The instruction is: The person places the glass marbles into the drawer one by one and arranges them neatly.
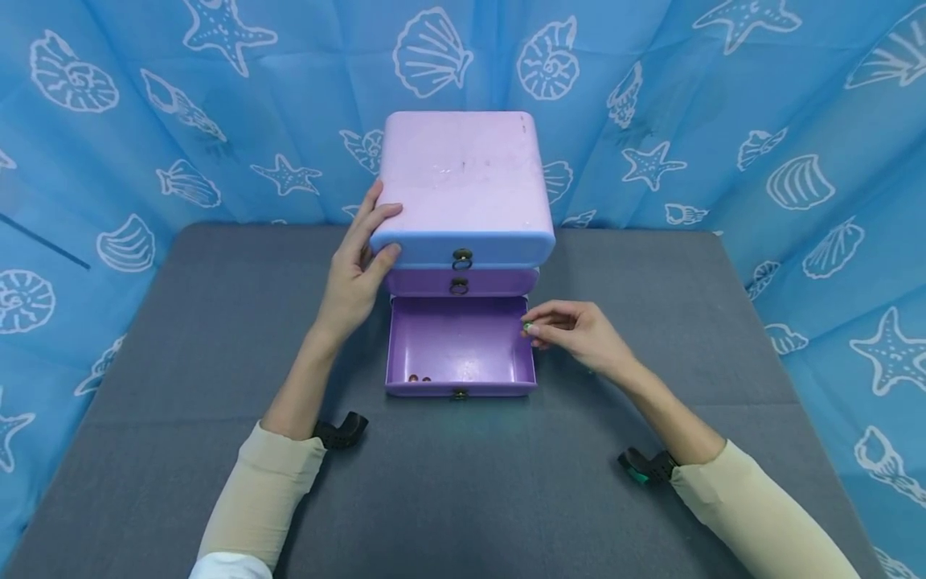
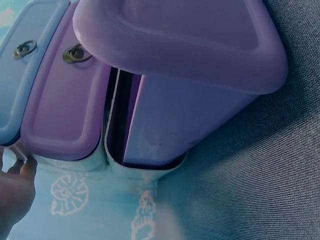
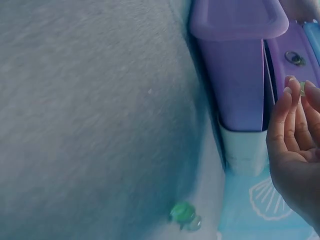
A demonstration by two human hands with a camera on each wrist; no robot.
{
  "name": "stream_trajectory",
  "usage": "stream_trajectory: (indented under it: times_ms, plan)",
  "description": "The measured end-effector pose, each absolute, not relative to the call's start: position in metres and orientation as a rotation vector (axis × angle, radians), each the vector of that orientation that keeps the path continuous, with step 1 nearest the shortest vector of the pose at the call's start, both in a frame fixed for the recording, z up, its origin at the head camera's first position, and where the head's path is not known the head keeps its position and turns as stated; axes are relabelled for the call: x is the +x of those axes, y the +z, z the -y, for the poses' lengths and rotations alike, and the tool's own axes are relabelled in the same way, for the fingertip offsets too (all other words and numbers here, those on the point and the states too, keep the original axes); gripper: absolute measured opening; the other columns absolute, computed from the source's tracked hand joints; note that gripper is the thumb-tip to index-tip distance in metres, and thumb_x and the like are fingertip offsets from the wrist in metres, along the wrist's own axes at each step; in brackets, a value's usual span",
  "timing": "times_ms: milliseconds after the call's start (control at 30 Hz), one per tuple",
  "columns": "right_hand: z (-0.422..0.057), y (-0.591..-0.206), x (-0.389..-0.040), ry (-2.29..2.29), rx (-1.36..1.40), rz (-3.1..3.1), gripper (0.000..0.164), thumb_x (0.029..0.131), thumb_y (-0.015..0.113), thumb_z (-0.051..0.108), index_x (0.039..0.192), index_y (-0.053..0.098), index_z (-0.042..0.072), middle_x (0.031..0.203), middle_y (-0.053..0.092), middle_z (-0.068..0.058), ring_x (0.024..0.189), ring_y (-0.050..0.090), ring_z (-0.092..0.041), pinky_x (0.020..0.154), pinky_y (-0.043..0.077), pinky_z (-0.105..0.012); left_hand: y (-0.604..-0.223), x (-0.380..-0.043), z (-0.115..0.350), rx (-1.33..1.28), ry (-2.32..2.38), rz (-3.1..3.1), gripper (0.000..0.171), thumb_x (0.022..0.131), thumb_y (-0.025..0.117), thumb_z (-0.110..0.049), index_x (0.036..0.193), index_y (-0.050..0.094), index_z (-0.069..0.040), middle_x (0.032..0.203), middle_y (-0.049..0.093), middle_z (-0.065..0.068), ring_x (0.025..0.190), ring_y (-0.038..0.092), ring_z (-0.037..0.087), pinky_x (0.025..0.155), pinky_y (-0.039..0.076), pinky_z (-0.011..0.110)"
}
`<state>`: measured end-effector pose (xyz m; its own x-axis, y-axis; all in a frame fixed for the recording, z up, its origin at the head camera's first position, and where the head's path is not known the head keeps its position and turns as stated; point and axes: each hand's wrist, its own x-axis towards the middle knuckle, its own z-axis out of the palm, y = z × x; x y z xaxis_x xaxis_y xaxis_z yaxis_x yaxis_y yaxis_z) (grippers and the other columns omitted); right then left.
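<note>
A small pink chest of drawers (image 1: 463, 173) stands upright at the back of the table. Its bottom purple drawer (image 1: 463, 338) is pulled out, with small reddish-brown round pieces (image 1: 413, 377) in the front left corner. My left hand (image 1: 354, 277) rests against the chest's left side, thumb at the blue top drawer (image 1: 419, 250) and fingers fairly straight along the top edge. Over the open drawer's right rim, my right hand (image 1: 579, 330) pinches a tiny green piece (image 1: 527, 327) between thumb and fingertips. The right wrist view shows this green piece (image 3: 302, 89) mostly covered by fingers.
The middle purple drawer (image 1: 427, 282) is closed, like the blue one, each with a ring pull. Grey cloth covers the table (image 1: 463, 490). A blue shell-print curtain (image 1: 289, 104) hangs behind. In the right wrist view, a blurred shiny green thing (image 3: 182, 214) appears low down.
</note>
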<state>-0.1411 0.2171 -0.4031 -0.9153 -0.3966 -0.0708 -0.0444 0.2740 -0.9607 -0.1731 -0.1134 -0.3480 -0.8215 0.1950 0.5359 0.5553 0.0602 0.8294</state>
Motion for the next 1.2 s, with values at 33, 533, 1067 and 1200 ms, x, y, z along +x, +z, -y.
stream_trajectory:
  times_ms: [33, 533, 1067, 1200]
  plan:
    - [-0.215, -0.402, -0.142, -1.681, -0.412, -2.244, 0.023, 0.096, 0.065, 0.005, 0.116, 0.067, -0.006, 0.104, 0.072, -0.018, 0.085, 0.071, -0.018, 0.078, 0.059, -0.043, -0.348, -0.173, 0.114, -0.760, -1.827, 2.060, 0.042, 0.097, 0.051, 0.010, 0.138, 0.046, 0.009, 0.164, 0.018, 0.016, 0.151, 0.018, 0.020, 0.118, 0.027, 0.040]
    - [-0.179, -0.401, -0.155, -1.681, -0.475, -2.153, 0.020, 0.094, 0.066, 0.002, 0.112, 0.068, -0.006, 0.104, 0.067, -0.034, 0.089, 0.067, -0.048, 0.079, 0.056, -0.054, -0.347, -0.173, 0.114, -0.771, -1.806, 2.065, 0.042, 0.097, 0.050, 0.012, 0.139, 0.045, 0.010, 0.163, 0.018, 0.019, 0.151, 0.019, 0.023, 0.113, 0.033, 0.031]
    - [-0.137, -0.416, -0.161, -1.651, -0.494, -2.189, 0.019, 0.093, 0.070, 0.010, 0.109, 0.072, 0.001, 0.092, 0.073, -0.017, 0.080, 0.068, -0.043, 0.064, 0.058, -0.047, -0.347, -0.173, 0.114, -0.751, -1.812, 2.084, 0.042, 0.098, 0.051, 0.009, 0.139, 0.046, 0.008, 0.164, 0.018, 0.017, 0.151, 0.018, 0.020, 0.118, 0.028, 0.041]
    - [-0.131, -0.420, -0.164, -1.645, -0.494, -2.212, 0.020, 0.093, 0.071, 0.013, 0.109, 0.073, 0.002, 0.092, 0.073, -0.020, 0.078, 0.068, -0.042, 0.063, 0.058, -0.050, -0.347, -0.173, 0.114, -0.754, -1.802, 2.085, 0.041, 0.098, 0.051, 0.009, 0.139, 0.047, 0.008, 0.164, 0.019, 0.016, 0.151, 0.018, 0.020, 0.118, 0.028, 0.041]
